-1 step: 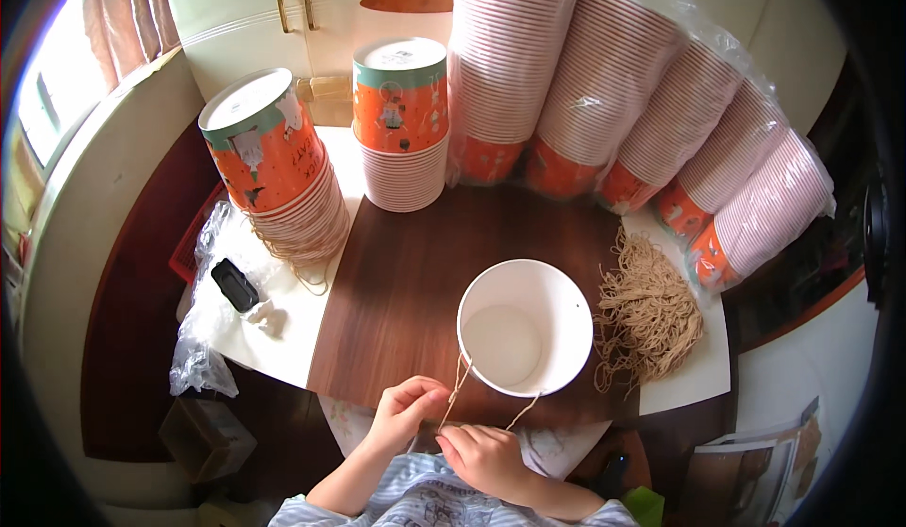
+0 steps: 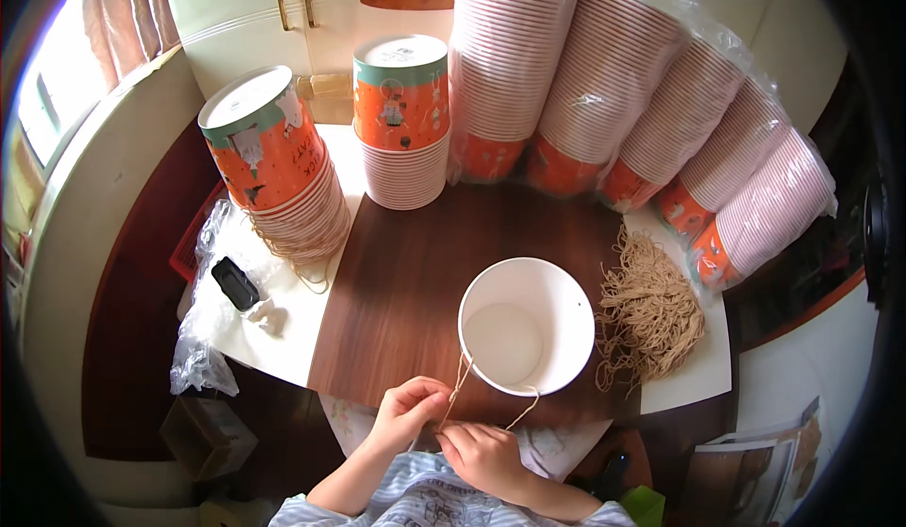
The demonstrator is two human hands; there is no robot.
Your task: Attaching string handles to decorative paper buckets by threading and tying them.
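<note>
A large white paper bucket (image 2: 564,324) stands on the brown board in front of me, its open mouth up. Tan twine (image 2: 460,383) passes through the near left of its rim and comes down to my hands. Another stretch of it leaves the rim farther right. My left hand (image 2: 406,416) pinches the twine between thumb and fingers, just below the bucket. Beside it, my right hand (image 2: 483,458) is closed with the fingers curled down, where the right-hand length of twine runs in. Its fingertips and the twine's ends are partly hidden.
A heap of loose twine (image 2: 651,315) lies right of the bucket. Two stacks of orange printed buckets, a left stack (image 2: 269,154) and a middle stack (image 2: 403,117), stand upside down behind. Several plastic-wrapped stacks (image 2: 514,65) line the back right. A black tray (image 2: 235,284) lies left.
</note>
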